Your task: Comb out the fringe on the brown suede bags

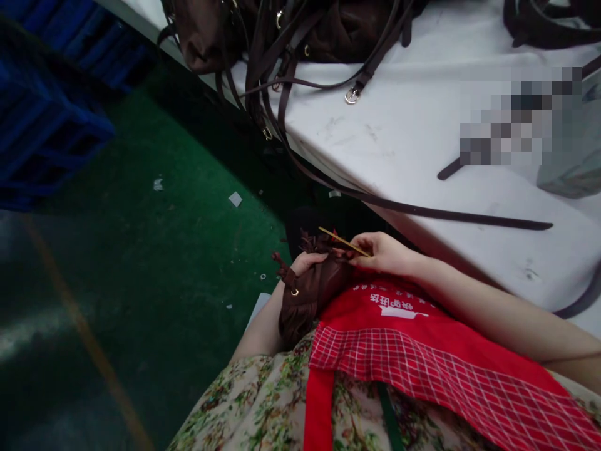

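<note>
My left hand (pixel 306 262) is closed round a small brown leather pouch (pixel 307 294) that rests on my lap, at the edge of my red apron (pixel 413 338). My right hand (pixel 382 252) pinches a thin yellowish stick (pixel 342 241) and holds its tip over the gathered top of the pouch. Both hands sit just below the edge of the white table (pixel 422 125). The pouch shows a small metal eyelet on its side.
A pile of brown leather bags and straps (pixel 291 31) lies at the table's far end, some straps hanging over the edge. A long dark strap (pixel 469 218) runs along the table edge. Blue crates (pixel 42 125) stand on the green floor (pixel 164 250) to the left.
</note>
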The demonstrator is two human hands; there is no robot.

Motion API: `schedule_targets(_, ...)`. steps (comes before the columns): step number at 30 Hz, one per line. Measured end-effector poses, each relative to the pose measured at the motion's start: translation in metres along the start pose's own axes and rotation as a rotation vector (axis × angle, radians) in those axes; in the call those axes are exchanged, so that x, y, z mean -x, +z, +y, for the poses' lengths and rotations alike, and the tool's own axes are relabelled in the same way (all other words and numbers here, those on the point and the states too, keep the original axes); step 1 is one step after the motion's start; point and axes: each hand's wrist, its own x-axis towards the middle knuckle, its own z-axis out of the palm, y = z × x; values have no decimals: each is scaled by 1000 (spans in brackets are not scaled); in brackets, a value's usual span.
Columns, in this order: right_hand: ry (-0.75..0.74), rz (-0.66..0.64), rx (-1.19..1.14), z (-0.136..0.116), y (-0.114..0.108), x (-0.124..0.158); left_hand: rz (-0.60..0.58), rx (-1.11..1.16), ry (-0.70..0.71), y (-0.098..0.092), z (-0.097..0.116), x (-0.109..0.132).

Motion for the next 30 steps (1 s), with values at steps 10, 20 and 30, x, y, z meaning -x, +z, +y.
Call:
schedule_targets(10,61,28,870,-10,-20,11,-92,405,-193,8,15,-7)
schedule_targets(20,325,100,302,30,-24,-12,-277,393,-113,16,29,6)
schedule_targets(30,-218,-53,218,-13,-1,18,-114,521,-249,-1,3,4)
